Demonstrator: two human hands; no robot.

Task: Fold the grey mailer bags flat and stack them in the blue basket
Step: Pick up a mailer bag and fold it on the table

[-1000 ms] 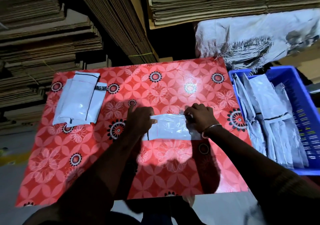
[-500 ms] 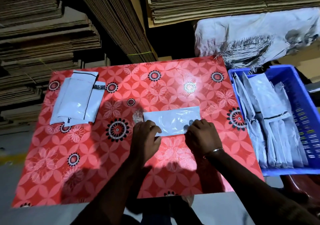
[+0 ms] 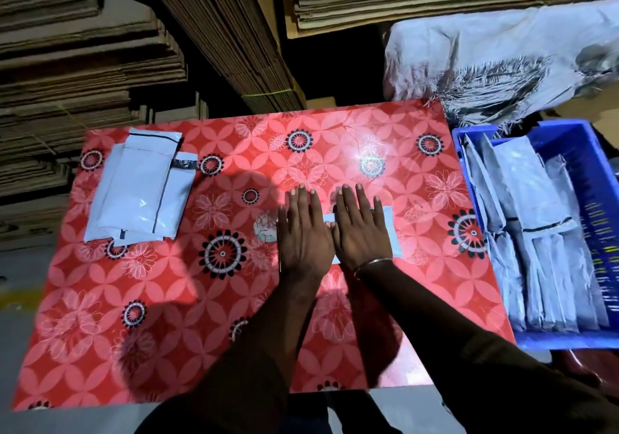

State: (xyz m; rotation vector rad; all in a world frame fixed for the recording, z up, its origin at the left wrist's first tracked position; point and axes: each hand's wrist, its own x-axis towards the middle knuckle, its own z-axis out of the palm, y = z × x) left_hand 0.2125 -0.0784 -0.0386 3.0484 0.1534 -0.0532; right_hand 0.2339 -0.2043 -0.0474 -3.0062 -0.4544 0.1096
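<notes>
The folded mailer bag point(image 3: 391, 232) lies flat on the red flowered tabletop point(image 3: 234, 299), a little right of its middle, and nearly all of it is under my palms; only its right end and a sliver between my hands show. My left hand point(image 3: 303, 232) and my right hand point(image 3: 360, 229) lie side by side on it, fingers straight and spread, pressing down and gripping nothing.

I judge this glossy plastic to be very light, limp and slick. It will likely spring open at the crease if I let go carelessly, and slide on the shiny table. The place to take it, I think, is along the near long edge, thumb under and fingers over, pinching all layers together so the fold holds.

The blue basket point(image 3: 599, 179) sits just off the right edge of the table, with folded bags point(image 3: 536, 239) standing in rows inside it. At far left on the table lies a pile of unfolded bags point(image 3: 140, 192). Stacks of flattened cardboard point(image 3: 83, 65) rise beyond the far edge, and a white sack point(image 3: 502, 48) lies beyond the basket.
</notes>
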